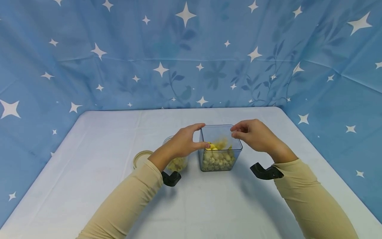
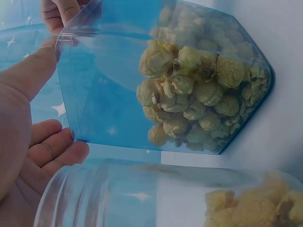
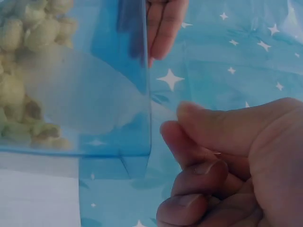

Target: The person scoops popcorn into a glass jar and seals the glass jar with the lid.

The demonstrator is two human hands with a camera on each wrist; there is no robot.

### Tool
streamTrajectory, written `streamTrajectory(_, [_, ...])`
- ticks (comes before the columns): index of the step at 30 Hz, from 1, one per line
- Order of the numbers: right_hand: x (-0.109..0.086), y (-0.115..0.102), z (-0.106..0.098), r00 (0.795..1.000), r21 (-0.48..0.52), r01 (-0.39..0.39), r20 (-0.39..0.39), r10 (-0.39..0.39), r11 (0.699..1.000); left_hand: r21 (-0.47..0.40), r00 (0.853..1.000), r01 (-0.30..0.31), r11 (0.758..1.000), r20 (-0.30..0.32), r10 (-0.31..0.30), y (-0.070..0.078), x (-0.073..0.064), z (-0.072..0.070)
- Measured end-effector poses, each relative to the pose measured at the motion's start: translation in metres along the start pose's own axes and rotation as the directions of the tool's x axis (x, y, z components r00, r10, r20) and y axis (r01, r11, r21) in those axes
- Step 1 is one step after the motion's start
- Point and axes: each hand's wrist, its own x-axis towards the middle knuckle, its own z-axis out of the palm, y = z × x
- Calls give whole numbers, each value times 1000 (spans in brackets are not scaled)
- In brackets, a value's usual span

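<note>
A see-through blue bin stands upright, its lower part filled with popcorn. My left hand is at its left side, fingers spread, thumb and fingertips touching the rim. At the right rim is my right hand, thumb and forefinger together, other fingers curled. A hazy, see-through spoon-like shape reaches from inside the bin to those fingertips; its exact kind is hard to make out. Beside the bin, partly behind my left wrist, a clear jar holds pale yellow popcorn.
A round lid with a gold-coloured rim lies left of the jar, partly hidden by my left forearm. Under everything is a white-covered table. A blue curtain with white stars hangs around its back and sides.
</note>
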Motion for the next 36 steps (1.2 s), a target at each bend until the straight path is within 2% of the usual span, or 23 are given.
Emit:
streamTrajectory(7, [-4, 4, -3, 1000, -12, -7, -1, 7, 1000, 7, 1000, -8, 1000, 10, 8, 0, -1, 0])
streamTrajectory(13, [-1, 5, 10, 999, 36, -18, 47, 17, 999, 0, 1000, -1, 1000, 2, 1, 2, -1, 0])
streamTrajectory(29, [4, 3, 23, 998, 34, -58, 5, 58, 998, -9, 1000, -2, 1000, -13, 2, 0, 0, -2])
streamTrajectory(36, [-1, 10, 21, 996, 125, -91, -6, 92, 988, -14, 1000, 1, 1000, -3, -1, -1, 0, -1])
